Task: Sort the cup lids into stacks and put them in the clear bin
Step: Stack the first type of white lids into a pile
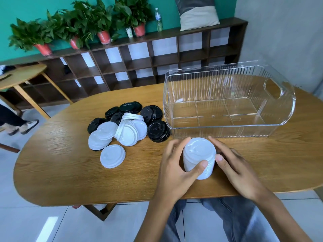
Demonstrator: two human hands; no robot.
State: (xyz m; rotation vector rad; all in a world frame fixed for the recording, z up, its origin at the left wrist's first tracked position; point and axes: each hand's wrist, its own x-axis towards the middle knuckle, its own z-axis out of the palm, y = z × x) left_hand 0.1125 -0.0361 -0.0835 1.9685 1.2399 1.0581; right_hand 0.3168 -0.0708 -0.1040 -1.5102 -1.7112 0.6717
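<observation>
Nearest you, both hands are on the white lid stack standing on the worktop just in front of the clear bin. Your left hand curls round its left side, thumb pressed on the front of the stack; your right hand cups the right side, thumb tip touching the stack's edge, fingers lying along the far side. So you're gripping it between both hands, not spread flat, not pinching a single lid. Step in hand, as I read it: squaring up or getting ready to lift the finished white stack. Next move likely calls for keeping both sides squeezed evenly, lifting it over the bin's near wall and setting it upright in one compartment; the stack looks tall enough to skew or topple if one side lets go. Left of you, further out, one loose white lid lies flat and apart, then the mixed pile of white lids and black lids, overlapping, unsorted. The bin holds no lids that I can see; dividers show on its floor. So most of the sorting is still ahead. Beyond, a dark shelf unit with potted plants.
</observation>
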